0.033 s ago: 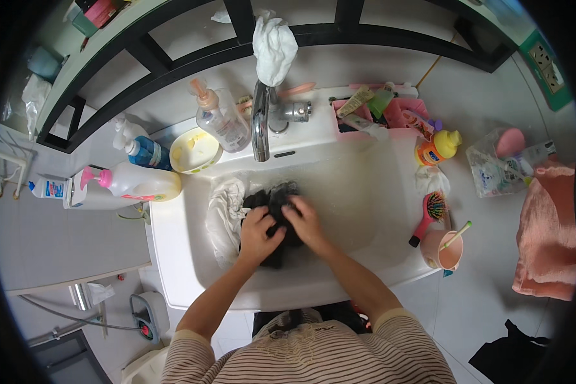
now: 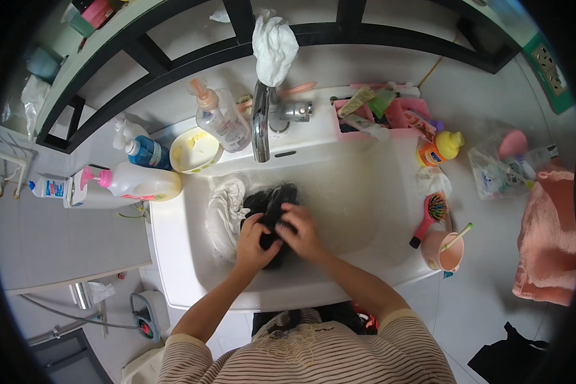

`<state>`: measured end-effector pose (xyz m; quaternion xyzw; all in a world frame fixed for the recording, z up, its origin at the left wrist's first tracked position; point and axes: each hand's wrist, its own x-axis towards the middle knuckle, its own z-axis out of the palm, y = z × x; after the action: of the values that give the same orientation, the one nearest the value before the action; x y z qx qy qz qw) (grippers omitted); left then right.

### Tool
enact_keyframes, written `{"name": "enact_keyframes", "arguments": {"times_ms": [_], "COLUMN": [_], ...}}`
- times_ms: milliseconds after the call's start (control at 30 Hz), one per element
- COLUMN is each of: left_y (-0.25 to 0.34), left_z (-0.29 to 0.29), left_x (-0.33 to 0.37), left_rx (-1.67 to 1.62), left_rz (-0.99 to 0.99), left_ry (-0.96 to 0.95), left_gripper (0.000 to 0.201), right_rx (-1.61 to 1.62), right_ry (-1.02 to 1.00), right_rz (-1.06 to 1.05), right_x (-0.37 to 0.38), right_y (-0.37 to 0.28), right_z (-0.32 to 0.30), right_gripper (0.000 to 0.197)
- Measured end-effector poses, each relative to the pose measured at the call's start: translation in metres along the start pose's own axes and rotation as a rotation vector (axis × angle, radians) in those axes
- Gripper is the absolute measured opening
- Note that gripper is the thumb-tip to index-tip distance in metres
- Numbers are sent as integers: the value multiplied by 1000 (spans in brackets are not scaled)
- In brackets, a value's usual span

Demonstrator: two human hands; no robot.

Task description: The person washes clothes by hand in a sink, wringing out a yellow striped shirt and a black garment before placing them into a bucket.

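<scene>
Both my hands are in a white sink (image 2: 173,275) on a wet black cloth (image 2: 281,195), probably a garment. My left hand (image 2: 255,243) has its fingers curled round the near part of the cloth. Beside it, my right hand (image 2: 299,232) grips the cloth with bent fingers, close to the left fingertips. Against the left wall of the basin lies a white cloth (image 2: 224,211), bunched and wet, touching the black one. Cloudy water (image 2: 345,205) covers the basin floor. Above the far side hangs the metal tap (image 2: 260,125).
Left of the tap are a clear pump bottle (image 2: 227,125), a soap dish (image 2: 198,153) and a large detergent bottle (image 2: 141,181). A pink organizer (image 2: 397,118), a yellow bottle (image 2: 443,148), a hairbrush (image 2: 432,214) and a pink cup (image 2: 443,249) line the right side.
My right hand has shifted slightly toward me and to the left, closer to my left hand. The black cloth is bunched a little differently.
</scene>
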<state>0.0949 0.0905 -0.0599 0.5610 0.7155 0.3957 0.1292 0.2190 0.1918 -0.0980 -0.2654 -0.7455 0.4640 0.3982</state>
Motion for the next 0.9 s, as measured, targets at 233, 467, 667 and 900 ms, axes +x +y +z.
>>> {"name": "enact_keyframes", "arguments": {"times_ms": [233, 467, 667, 900], "left_y": [-16, -46, -49, -50], "left_z": [9, 39, 51, 35], "left_x": [-23, 16, 100, 101], "left_rx": [379, 418, 557, 20], "left_rz": [8, 148, -428, -515], "left_ry": [-150, -96, -663, -142], "left_gripper": [67, 43, 41, 39], "right_rx": [-346, -274, -397, -483], "right_ry": [-303, -235, -318, -120], "right_rz": [-173, 153, 214, 696], "right_x": [-26, -9, 38, 57], "right_y": [-7, 56, 99, 67], "right_z": [3, 20, 18, -1], "right_gripper": [31, 30, 21, 25]}}
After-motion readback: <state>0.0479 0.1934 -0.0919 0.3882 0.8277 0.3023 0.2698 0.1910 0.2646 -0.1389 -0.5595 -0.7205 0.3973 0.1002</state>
